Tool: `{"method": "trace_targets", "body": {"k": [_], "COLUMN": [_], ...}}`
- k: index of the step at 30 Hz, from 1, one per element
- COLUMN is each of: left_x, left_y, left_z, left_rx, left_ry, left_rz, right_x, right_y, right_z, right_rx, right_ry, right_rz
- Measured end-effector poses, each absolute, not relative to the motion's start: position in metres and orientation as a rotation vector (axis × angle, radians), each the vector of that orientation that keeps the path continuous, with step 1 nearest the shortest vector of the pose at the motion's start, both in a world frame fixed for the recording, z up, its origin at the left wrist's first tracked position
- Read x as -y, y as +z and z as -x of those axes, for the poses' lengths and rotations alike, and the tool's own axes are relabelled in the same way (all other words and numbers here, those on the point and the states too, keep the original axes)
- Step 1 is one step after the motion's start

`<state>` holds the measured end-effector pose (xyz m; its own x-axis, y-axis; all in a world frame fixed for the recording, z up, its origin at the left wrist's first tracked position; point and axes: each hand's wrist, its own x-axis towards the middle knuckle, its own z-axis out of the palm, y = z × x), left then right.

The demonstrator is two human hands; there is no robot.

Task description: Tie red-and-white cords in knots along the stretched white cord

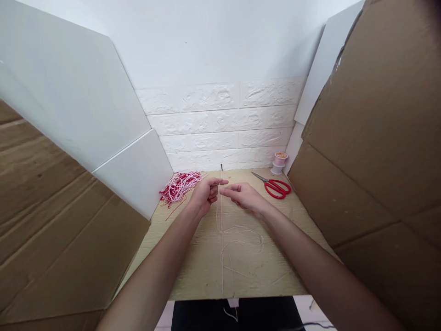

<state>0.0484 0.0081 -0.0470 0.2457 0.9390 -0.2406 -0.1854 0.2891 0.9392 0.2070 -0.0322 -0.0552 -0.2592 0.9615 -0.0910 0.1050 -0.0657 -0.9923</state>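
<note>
Head view: left grip (206, 194) and right grip (243, 195) pinching thread (262, 240) at taut cord (222, 262); seemingly mid-job, lots lying loose.

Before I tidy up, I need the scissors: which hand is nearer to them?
Right. The right hand is left of the scissors, not touching them; the left hand is farther left.

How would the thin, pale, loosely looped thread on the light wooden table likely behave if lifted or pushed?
The thread is probably floppy, as it lies in slack curves on the table. It is likely very light, being so fine. Pushed, it might catch on the straight, pale cord close by.
</note>
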Motion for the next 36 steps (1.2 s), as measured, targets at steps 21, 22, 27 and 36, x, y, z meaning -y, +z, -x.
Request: {"method": "trace_targets", "body": {"k": [21, 22, 27, 36], "left_x": [-0.007, -0.008, -0.01, -0.012], "left_y": [-0.055, -0.055, -0.058, -0.062], "left_z": [-0.054, -0.054, -0.053, -0.05], "left_rx": [-1.114, -1.12, -1.123, -1.196], "left_ry": [0.885, 0.879, 0.821, 0.803], "left_rz": [-1.03, -1.02, -0.981, -0.963], "right_x": [0.031, 0.032, 0.033, 0.031], "right_y": [-0.07, -0.069, -0.07, -0.075], "right_z": [-0.19, -0.191, -0.194, -0.195], "right_rx": [1.141, 1.144, 1.194, 1.221], "right_ry": [1.367, 1.38, 1.416, 1.462], "right_rz": [1.061, 1.053, 1.012, 0.979]}}
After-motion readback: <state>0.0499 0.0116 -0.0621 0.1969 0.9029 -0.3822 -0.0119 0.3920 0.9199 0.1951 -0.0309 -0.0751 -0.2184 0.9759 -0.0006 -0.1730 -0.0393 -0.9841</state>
